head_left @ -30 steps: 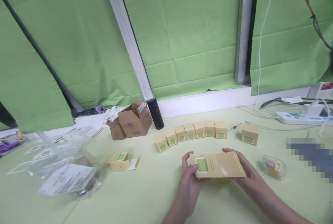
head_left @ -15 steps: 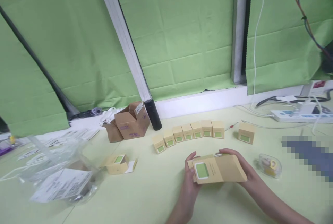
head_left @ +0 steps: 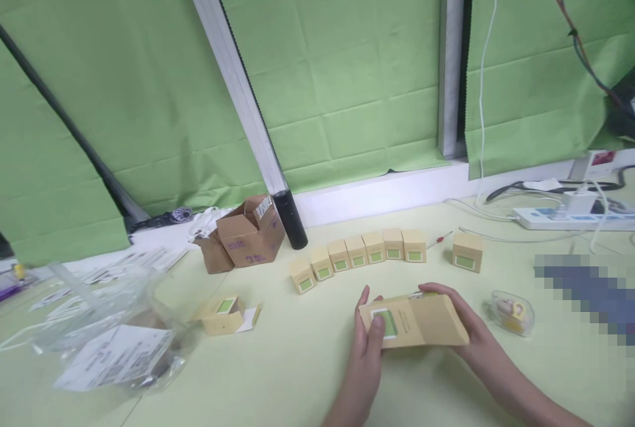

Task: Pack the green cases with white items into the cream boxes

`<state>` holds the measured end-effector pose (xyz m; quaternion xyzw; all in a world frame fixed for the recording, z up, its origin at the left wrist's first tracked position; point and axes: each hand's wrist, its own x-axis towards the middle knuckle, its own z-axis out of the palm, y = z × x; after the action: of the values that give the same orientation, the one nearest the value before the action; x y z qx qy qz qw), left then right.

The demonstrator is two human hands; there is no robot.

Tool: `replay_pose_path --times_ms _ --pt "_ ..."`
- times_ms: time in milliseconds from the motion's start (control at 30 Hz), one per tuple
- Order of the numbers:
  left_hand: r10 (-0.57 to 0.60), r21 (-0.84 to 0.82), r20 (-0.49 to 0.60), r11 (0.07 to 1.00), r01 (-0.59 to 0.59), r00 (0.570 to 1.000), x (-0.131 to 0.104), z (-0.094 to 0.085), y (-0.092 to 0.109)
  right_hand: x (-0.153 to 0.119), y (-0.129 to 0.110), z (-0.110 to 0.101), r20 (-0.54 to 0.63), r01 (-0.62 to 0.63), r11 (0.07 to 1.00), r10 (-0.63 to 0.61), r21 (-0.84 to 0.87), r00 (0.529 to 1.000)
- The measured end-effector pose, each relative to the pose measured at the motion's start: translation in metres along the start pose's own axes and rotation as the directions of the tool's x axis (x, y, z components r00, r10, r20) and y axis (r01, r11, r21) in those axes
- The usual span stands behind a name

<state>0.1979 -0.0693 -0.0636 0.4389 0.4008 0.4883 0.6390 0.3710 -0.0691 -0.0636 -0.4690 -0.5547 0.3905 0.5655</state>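
Observation:
Above the table's front part, my two hands hold a flattened tan cardboard box (head_left: 409, 321) with a green label panel. My left hand (head_left: 366, 341) grips its left end, thumb pressed on the green panel and fingers behind. My right hand (head_left: 461, 314) holds the right end from behind, its fingers along the top edge. A small shiny item (head_left: 415, 294) shows at the box's upper edge by the right fingertips; its kind I cannot make out. Beyond the hands, several small tan boxes (head_left: 376, 248) stand in a curved row, and one more box (head_left: 467, 252) stands apart on the right.
An opened small box (head_left: 223, 316) lies left, near a clear plastic bag (head_left: 114, 354) with papers. Behind are a brown carton (head_left: 251, 234) and a black cylinder (head_left: 291, 219). Right are a clear case (head_left: 512, 312), a red-tipped tool (head_left: 439, 240) and a power strip (head_left: 538, 218).
My left thumb has moved from the box's left edge onto its green panel. The right hand keeps its hold, and the view has shifted slightly.

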Motion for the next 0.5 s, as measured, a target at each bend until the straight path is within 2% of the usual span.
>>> replay_pose_path --times_ms 167,333,500 --pt "-0.065 -0.087 0.001 0.994 0.065 0.998 0.004 0.000 -0.001 -0.006 0.000 0.004 0.142 0.045 0.998 -0.038 -0.046 0.989" --pt "-0.090 -0.142 0.063 0.985 0.098 0.994 0.010 0.000 -0.015 -0.002 0.007 -0.002 0.189 0.045 0.995 -0.027 -0.093 0.982" --pt "-0.118 -0.336 0.203 0.924 0.183 0.972 0.006 0.008 -0.017 -0.001 0.000 -0.008 0.262 0.055 0.986 -0.013 -0.155 0.965"
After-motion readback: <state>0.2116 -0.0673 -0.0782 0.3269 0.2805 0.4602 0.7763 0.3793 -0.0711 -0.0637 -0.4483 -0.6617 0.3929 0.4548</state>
